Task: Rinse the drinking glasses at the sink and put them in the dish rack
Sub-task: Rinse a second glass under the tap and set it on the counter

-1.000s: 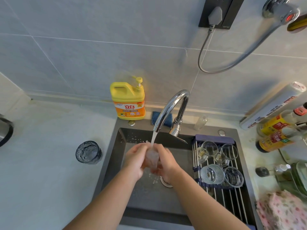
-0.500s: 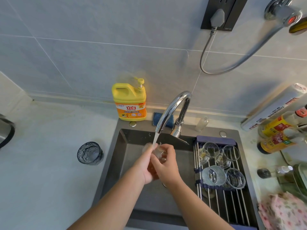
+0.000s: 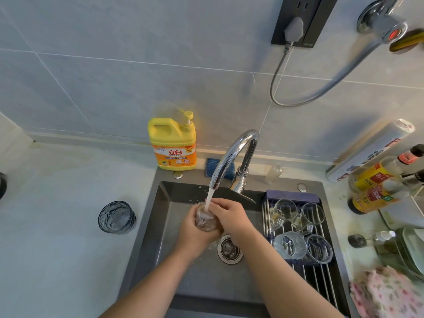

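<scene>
Two hands: wrapped round one clear glass, mouth turned up under the stream from the tap, so water runs straight in.
Left hand: cupped under and around the glass from the left, fingers curled shut on its wall, bearing the weight.
Right hand: closed over the right side and rim, thumb near the stream; rubbing or merely steadying cannot be told.
Glass position: over the sink, just behind the drain, low enough for splashes to fall inside the basin.
Rack: laid across the right part of the sink, so drips fall into the basin; four glasses already lying at its far end.
Free room on rack: bare bars toward the near edge, seemingly enough for more glasses.
Waiting glass: one dark tumbler upright on the counter, left of the sink, well apart from the hands, likely next in turn.
Path to rack: short move rightward, open above the basin; tap spout overhead and the racked glasses close by, so a knock of glass on glass looks the main risk.
Right edge: bottles and cloth crowd the counter beyond the rack.
</scene>
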